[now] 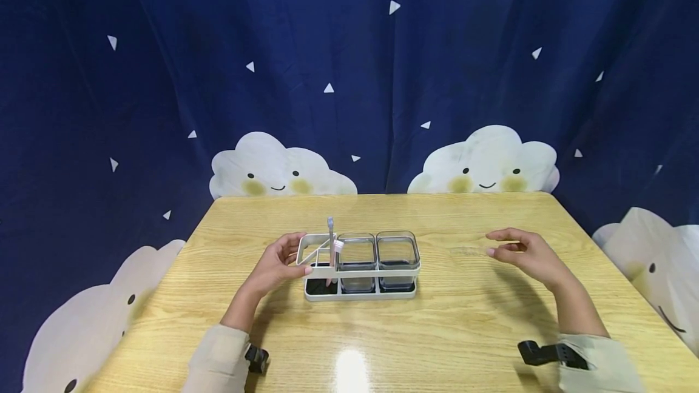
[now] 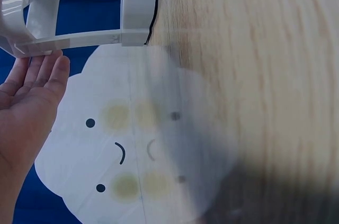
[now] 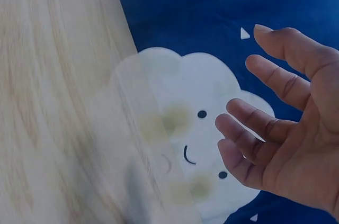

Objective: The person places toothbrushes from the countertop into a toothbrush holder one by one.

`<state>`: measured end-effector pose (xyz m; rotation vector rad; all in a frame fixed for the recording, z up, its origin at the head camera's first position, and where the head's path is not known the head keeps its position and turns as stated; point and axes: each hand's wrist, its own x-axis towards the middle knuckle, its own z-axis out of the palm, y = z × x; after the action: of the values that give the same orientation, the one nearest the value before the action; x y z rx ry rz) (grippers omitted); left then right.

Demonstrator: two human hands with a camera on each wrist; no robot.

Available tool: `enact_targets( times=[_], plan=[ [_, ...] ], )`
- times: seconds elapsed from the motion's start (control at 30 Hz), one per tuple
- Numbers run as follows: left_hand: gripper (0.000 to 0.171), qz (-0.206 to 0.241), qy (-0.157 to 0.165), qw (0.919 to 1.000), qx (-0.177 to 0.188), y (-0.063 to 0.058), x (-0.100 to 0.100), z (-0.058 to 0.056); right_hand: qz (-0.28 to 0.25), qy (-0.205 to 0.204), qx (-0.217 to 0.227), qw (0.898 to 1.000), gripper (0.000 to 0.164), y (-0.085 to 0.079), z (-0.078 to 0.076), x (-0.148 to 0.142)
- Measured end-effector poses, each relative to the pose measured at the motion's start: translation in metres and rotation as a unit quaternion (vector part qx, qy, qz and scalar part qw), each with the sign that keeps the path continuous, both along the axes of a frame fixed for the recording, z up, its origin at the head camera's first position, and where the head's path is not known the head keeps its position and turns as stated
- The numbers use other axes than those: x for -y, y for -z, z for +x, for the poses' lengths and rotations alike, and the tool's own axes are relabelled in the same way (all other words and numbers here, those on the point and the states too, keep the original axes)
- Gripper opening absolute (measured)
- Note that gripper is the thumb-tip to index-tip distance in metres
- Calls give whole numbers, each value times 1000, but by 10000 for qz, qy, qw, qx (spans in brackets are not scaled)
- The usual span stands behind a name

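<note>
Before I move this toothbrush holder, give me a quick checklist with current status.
1. Left grip on the toothbrush holder: ok, thumb on the front rail at the left end.
2. Right grip supporting the other end: not ok if you want two hands; it hangs open, apart from the holder.
3. Clear cups in their slots: ok, two, upright, in the middle and right compartments.
4. Toothbrushes contained: ok, standing in the left compartment.
5. Holder base flat on the table: cannot tell; no view settles full contact.
</note>
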<state>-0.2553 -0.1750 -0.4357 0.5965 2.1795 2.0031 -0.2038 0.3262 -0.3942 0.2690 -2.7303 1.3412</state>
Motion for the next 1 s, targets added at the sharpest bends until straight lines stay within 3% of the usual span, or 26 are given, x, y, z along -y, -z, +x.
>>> enact_targets(
  times=[0.5, 1.0],
  plan=[
    [73, -70, -18, 10000, -40, -1, 2, -1, 98, 344, 249, 9990, 49, 7, 8, -35],
    [71, -37, -38, 9999, -132, -1, -1, -1, 528, 639, 96, 9965, 49, 17, 14, -71]
  ],
)
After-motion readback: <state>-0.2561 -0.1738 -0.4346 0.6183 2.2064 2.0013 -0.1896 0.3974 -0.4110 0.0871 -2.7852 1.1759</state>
